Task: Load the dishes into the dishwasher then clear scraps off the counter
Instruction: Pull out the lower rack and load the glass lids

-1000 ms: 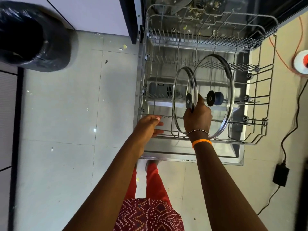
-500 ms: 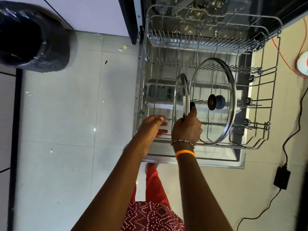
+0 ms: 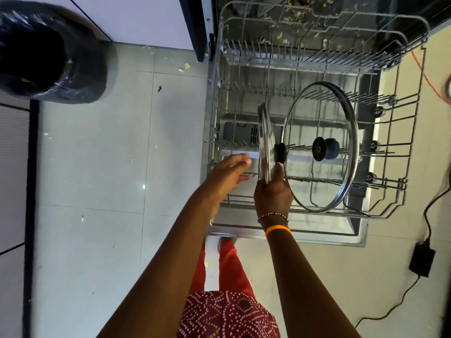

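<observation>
The person stands at the near edge of the pulled-out lower rack (image 3: 395, 191) of the dishwasher and is slotting glass lids into it on edge. The right hand (image 3: 273, 193) pinches the near rim of the small glass lid (image 3: 264, 145), thumb and fingers curled round the metal band, and holds it upright and edge-on to the camera so that it can drop between the tines; its black knob (image 3: 280, 152) points right. Whether its lower rim already sits in the rack cannot be told. Just to the right, the large glass lid (image 3: 341, 113) stands propped in the rack, leaning slightly, its dark knob (image 3: 325, 148) also turned rightward, so the two lids would nest face to back without touching. The left hand (image 3: 229, 174) hovers over the rack's near left corner, fingers straight and together, holding nothing; it looks ready to steady the rack or the lid. On the tiled floor to the far left stands a bin lined with a black bag (image 3: 48, 54), likely meant for the scraps later.
</observation>
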